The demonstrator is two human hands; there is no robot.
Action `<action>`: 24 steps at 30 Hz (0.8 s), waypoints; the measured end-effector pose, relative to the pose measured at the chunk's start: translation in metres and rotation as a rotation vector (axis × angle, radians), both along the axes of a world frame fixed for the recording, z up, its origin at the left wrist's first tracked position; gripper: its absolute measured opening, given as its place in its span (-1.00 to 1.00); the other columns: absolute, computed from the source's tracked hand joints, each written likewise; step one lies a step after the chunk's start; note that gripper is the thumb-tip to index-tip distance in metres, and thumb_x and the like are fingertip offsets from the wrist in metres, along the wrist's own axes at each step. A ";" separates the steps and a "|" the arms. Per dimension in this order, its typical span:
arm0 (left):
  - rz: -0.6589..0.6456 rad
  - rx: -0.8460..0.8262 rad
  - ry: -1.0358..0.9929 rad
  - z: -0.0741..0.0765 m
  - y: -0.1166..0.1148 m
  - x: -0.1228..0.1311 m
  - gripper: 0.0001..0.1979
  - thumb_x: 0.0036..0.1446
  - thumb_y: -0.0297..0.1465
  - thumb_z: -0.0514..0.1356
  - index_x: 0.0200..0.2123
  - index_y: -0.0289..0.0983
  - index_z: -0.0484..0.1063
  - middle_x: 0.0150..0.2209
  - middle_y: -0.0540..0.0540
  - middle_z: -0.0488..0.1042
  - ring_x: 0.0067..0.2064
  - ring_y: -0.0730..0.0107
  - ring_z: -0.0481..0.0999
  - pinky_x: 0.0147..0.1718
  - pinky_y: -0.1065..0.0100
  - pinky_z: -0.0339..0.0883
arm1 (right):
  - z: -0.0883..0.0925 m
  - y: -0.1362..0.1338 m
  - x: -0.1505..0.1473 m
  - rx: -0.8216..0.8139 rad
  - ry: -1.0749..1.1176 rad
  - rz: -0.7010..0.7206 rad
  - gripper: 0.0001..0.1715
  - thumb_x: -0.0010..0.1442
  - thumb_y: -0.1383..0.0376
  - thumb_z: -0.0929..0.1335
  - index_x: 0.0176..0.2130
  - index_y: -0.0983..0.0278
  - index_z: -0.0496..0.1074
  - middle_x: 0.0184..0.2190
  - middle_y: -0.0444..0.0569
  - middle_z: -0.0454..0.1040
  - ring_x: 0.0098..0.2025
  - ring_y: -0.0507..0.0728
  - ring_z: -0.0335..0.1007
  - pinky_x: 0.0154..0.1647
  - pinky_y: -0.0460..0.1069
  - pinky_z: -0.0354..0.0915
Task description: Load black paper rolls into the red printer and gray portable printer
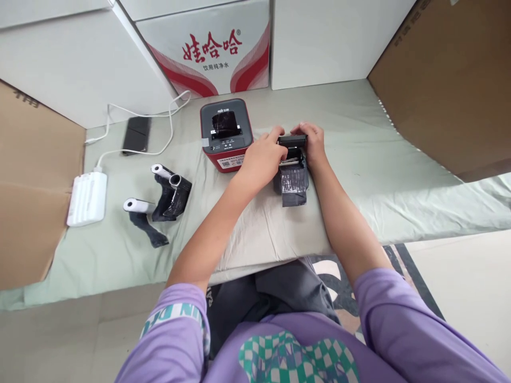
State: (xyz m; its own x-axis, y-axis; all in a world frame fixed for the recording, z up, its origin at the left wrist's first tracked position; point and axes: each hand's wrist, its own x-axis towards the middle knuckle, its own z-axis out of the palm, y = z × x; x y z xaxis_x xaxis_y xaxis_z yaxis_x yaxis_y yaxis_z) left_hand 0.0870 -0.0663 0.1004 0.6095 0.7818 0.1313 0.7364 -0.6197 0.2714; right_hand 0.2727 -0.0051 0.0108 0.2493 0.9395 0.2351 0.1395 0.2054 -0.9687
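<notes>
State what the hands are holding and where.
A small black device, its lid raised: left hand at the lid's left end, right hand along the device's right side.

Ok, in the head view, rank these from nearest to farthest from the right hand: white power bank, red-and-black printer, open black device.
1. Open black device: touching the right hand, on its left.
2. Red-and-black printer: farther left, past the left hand.
3. White power bank: far left.
</notes>
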 end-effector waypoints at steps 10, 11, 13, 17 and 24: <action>0.025 -0.030 0.193 0.003 -0.007 0.007 -0.52 0.28 -0.56 0.05 0.14 -0.19 0.61 0.45 -0.12 0.19 0.30 -0.05 0.29 0.20 0.03 0.28 | 0.001 -0.002 -0.002 -0.008 0.074 0.032 -0.36 0.16 -0.29 0.38 -0.42 0.22 0.44 -0.44 -0.08 0.44 -0.28 0.10 0.46 -0.11 0.05 0.48; 0.032 -0.024 0.206 0.003 -0.008 0.008 -0.53 0.29 -0.56 0.05 0.13 -0.21 0.61 0.46 -0.12 0.18 0.31 -0.06 0.27 0.20 0.03 0.28 | 0.001 -0.002 -0.002 -0.006 0.075 0.034 -0.35 0.15 -0.30 0.38 -0.42 0.22 0.44 -0.44 -0.08 0.44 -0.28 0.10 0.46 -0.11 0.05 0.48; 0.043 -0.011 0.228 0.003 -0.009 0.008 -0.55 0.30 -0.55 0.04 0.12 -0.25 0.60 0.47 -0.14 0.15 0.33 -0.07 0.25 0.21 0.03 0.27 | 0.001 -0.002 -0.002 -0.004 0.074 0.038 -0.33 0.13 -0.32 0.38 -0.42 0.21 0.44 -0.44 -0.08 0.43 -0.29 0.10 0.45 -0.11 0.05 0.47; 0.050 -0.013 0.238 0.002 -0.011 0.009 -0.56 0.32 -0.52 0.07 0.17 -0.26 0.57 0.48 -0.14 0.14 0.33 -0.07 0.24 0.23 0.04 0.26 | 0.002 -0.002 -0.002 -0.010 0.059 0.032 -0.30 0.11 -0.35 0.37 -0.42 0.22 0.44 -0.43 -0.07 0.42 -0.28 0.11 0.44 -0.12 0.04 0.45; 0.048 -0.020 0.142 0.000 -0.011 0.008 -0.58 0.25 -0.55 0.09 0.06 -0.26 0.63 0.46 -0.20 0.19 0.31 -0.11 0.28 0.20 0.01 0.26 | 0.009 -0.007 -0.005 -0.067 0.013 0.009 -0.37 0.14 -0.30 0.39 -0.42 0.20 0.42 -0.42 -0.06 0.42 -0.22 0.14 0.45 -0.13 0.05 0.46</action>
